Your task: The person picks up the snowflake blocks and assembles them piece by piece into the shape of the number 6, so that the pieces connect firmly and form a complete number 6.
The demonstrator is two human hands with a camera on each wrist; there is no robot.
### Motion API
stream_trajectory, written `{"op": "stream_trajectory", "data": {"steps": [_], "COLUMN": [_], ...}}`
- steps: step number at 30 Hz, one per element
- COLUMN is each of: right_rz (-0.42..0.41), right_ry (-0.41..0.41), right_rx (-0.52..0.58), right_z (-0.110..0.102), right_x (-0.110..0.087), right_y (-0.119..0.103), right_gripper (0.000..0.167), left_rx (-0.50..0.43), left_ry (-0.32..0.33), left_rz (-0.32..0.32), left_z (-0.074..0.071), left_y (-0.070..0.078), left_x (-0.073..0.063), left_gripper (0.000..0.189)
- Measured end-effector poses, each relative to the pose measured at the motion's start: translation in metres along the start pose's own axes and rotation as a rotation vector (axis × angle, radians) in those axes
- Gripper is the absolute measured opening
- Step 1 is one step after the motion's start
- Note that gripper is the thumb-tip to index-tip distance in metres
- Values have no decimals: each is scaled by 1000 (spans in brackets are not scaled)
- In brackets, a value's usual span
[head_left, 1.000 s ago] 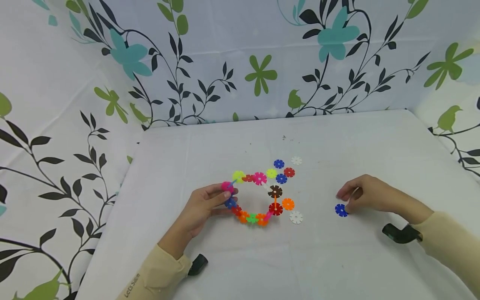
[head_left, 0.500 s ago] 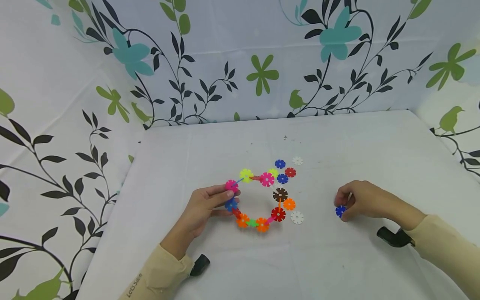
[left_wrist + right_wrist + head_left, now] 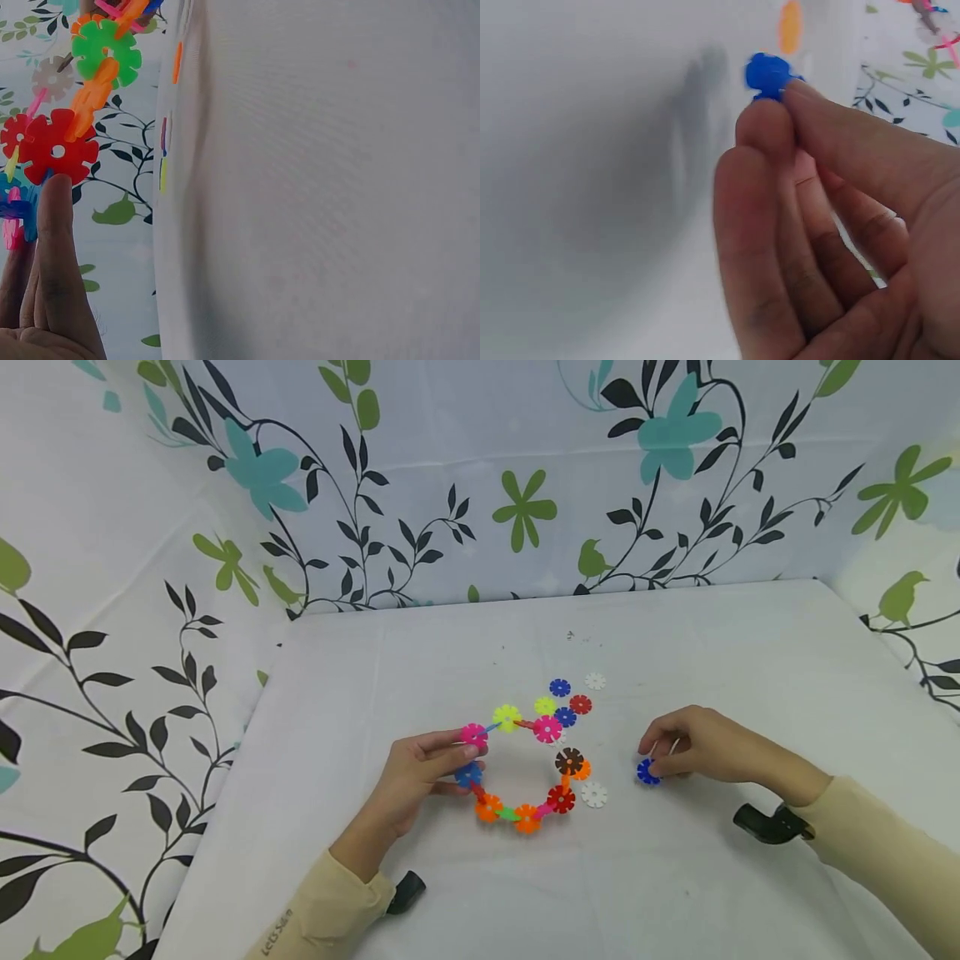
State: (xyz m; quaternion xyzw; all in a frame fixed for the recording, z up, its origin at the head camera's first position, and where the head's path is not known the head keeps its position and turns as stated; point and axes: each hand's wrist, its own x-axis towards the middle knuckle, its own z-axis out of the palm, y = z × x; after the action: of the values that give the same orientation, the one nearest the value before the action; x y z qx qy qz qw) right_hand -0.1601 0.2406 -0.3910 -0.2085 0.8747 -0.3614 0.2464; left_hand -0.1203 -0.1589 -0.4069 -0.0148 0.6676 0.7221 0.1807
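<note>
My left hand (image 3: 416,777) grips the left side of a ring-like chain of colourful interlocking snowflake discs (image 3: 527,819), thumb near its pink and blue pieces. The chain looks raised off the table, its right side partly over loose discs. In the left wrist view, a red disc (image 3: 60,150) of the chain shows by a fingertip. To the right, my right hand (image 3: 701,747) pinches a single blue snowflake disc (image 3: 648,772) between thumb and fingers. The right wrist view shows that blue disc (image 3: 769,73) at the fingertips, apart from the chain.
Several loose discs lie right of the chain, among them a white disc (image 3: 594,795), a red disc (image 3: 581,704) and a blue disc (image 3: 559,687). A white cloth covers the table (image 3: 675,877). Behind it hangs a leaf-patterned curtain (image 3: 450,460).
My right hand has pinched the blue disc and carried it left. My left hand has shifted slightly right with the chain, which now overlaps the loose orange disc.
</note>
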Motion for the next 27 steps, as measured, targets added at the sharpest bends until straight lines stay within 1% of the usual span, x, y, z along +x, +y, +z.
{"op": "stream_trajectory", "data": {"steps": [3,6,12,18,23,27], "right_rz": [-23,-45,-111,-92,-77,-86], "right_ry": [-7,-9,7,16,48,94], "right_rx": [55,96,178,259,259,245], "right_z": [-3,-6,-9,-5,-2,-2], "right_x": [6,11,23,37,50,59], "right_y": [-11,-22,-44,-67,-82,-93], "right_gripper": [19,19,17,20,19,18], "left_rx": [18,41,100,104,108,113], "left_ry": [10,31,128,183,194,192], "left_rz": [4,14,75,99,105,107], "left_z": [3,6,10,12,15,18], "left_y": [0,1,1,2,1,3], "left_x": [1,2,4,7,9,9], "left_gripper": [44,42,36,33,34,35]}}
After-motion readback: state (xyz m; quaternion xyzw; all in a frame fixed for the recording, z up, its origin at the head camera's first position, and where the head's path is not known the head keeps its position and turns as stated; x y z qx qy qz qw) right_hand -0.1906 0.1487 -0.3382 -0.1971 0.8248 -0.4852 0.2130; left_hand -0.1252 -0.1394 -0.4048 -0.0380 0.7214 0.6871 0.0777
